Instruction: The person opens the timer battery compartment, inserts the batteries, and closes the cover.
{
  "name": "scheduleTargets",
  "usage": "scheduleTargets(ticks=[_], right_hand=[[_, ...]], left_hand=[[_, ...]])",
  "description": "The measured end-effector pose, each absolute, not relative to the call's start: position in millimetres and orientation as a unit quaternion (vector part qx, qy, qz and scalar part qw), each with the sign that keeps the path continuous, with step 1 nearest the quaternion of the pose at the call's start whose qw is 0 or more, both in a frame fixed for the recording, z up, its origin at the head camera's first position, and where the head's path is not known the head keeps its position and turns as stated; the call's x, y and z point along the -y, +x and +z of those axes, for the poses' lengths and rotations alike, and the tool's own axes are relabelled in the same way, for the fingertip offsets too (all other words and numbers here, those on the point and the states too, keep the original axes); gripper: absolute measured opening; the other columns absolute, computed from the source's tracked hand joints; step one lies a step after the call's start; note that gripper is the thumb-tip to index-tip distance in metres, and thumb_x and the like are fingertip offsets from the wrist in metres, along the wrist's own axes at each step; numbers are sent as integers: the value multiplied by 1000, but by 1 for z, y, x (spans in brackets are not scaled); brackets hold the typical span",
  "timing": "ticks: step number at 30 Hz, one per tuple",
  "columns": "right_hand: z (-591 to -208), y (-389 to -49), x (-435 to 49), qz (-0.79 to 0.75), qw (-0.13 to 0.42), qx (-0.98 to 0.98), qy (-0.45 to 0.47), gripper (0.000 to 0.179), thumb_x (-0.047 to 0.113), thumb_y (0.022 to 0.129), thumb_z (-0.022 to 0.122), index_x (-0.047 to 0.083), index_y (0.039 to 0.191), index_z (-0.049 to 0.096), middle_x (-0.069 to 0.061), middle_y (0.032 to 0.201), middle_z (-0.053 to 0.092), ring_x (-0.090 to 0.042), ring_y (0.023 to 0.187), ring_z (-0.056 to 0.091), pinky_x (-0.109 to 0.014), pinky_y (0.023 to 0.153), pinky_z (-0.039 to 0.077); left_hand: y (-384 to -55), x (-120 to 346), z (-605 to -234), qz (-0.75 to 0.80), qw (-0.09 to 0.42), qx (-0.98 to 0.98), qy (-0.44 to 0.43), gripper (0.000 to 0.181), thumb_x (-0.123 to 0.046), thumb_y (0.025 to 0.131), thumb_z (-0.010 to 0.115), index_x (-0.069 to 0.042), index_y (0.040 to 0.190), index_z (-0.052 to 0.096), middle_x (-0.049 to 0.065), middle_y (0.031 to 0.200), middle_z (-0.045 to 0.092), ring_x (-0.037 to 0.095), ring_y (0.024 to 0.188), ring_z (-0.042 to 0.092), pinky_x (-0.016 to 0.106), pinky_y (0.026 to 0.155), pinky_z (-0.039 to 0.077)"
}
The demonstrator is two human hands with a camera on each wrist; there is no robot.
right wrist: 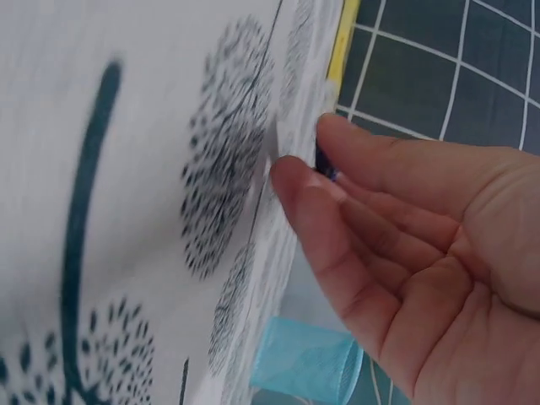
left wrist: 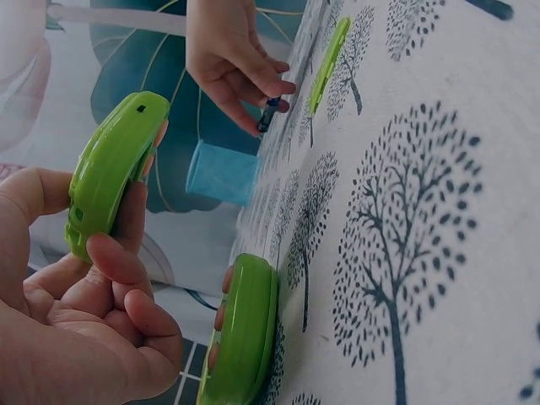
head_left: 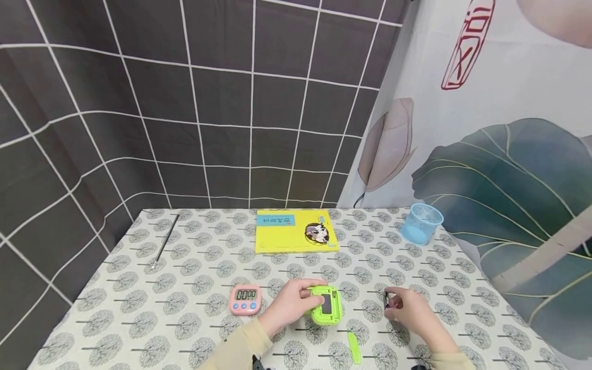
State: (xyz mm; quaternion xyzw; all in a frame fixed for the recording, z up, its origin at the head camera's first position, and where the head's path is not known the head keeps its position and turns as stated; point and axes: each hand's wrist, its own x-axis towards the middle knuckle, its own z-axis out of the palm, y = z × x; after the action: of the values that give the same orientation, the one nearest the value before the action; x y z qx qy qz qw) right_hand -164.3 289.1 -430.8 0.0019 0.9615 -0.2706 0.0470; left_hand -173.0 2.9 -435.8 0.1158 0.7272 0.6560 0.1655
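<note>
My left hand (head_left: 296,302) pinches a green digital timer (head_left: 335,317), its back turned up with a dark rectangle and an uncovered slot along the right side. In the left wrist view, the left thumb and fingers hold this timer (left wrist: 105,169) above the table. Farther right, my right hand (head_left: 409,310) pinches a small dark battery (head_left: 387,299) between thumb and fingertips; the fingers mostly hide it in the right wrist view. A narrow green cover (head_left: 354,348) lies on the cloth between the hands. Left of the left hand sits a pink timer (head_left: 245,299) reading 00:00.
A yellow book (head_left: 282,239) lies at the back, with a blue mesh cup (head_left: 421,226) at the back right. A thin black rod (head_left: 166,238) rests at the left. Another green rounded casing (left wrist: 240,329) shows low in the left wrist view, on the tree-patterned cloth.
</note>
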Motion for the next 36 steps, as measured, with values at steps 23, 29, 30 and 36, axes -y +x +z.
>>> scheduleTargets(ticks=[23,29,30,36], right_hand=[[-414,-144,-239,-391,-51,-878,-270,43,15,75,78,2,113,65,7,86,62,-2,70,56,-22,59,50],[-410,-139,-228,-404,-57,-863,-296,41,20,76,79,6,113,66,8,86,64,-5,71,57,-24,60,50],[-409,-139,-227,-404,-57,-863,-298,41,20,76,79,7,112,66,9,86,64,-5,71,57,-24,61,50],[-408,-136,-220,-401,-54,-855,-323,39,20,76,78,7,111,67,9,84,65,-5,72,57,-22,62,49]], left_hand=[[-169,-3,-435,645,157,-737,126,39,-13,83,69,-8,121,63,14,108,69,20,87,69,26,71,56],[-170,-2,-435,645,151,-736,139,39,-13,83,69,-4,121,63,14,107,70,22,89,69,24,72,56],[-170,-2,-435,643,150,-737,140,38,-13,83,69,-4,120,63,14,106,70,22,89,69,24,71,56],[-170,-2,-436,639,144,-742,144,38,-14,84,69,-6,120,64,14,104,71,18,83,69,23,67,56]])
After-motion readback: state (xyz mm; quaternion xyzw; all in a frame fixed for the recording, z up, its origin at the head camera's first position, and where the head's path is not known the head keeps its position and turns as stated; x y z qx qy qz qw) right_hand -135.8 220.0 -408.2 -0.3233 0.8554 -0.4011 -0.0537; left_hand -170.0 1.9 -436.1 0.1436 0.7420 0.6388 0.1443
